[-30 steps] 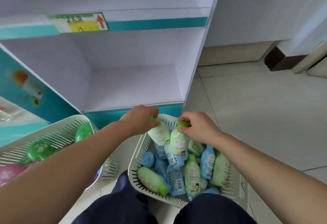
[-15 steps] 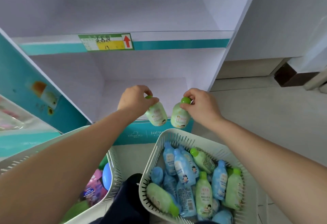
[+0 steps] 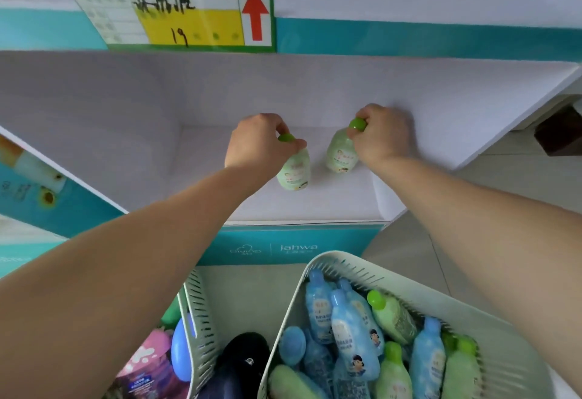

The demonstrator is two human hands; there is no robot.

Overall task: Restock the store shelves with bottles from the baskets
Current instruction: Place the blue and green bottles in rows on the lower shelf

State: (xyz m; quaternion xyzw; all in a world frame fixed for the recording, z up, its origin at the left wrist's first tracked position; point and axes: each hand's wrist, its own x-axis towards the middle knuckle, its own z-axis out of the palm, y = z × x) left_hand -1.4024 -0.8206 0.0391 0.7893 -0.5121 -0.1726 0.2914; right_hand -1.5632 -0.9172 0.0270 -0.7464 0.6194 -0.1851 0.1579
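Bottles (image 3: 294, 171) in hands (image 3: 261, 143), perhaps on shelf (image 3: 315, 206)

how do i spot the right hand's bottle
Look into the white shelf under the price tag. Two pale green bottles are held there by their caps. It is the right bottle, in the right hand, nearer the side wall than the left bottle.

One wide-angle view from the person's head, facing forward and tilted down. It is near the lower shelf (image 3: 315, 206); the outstretched left hand (image 3: 258, 143) and right hand (image 3: 382, 138) sit mid-frame. The left basket (image 3: 201, 313) and right basket (image 3: 340, 261) lie directly beneath the lens.
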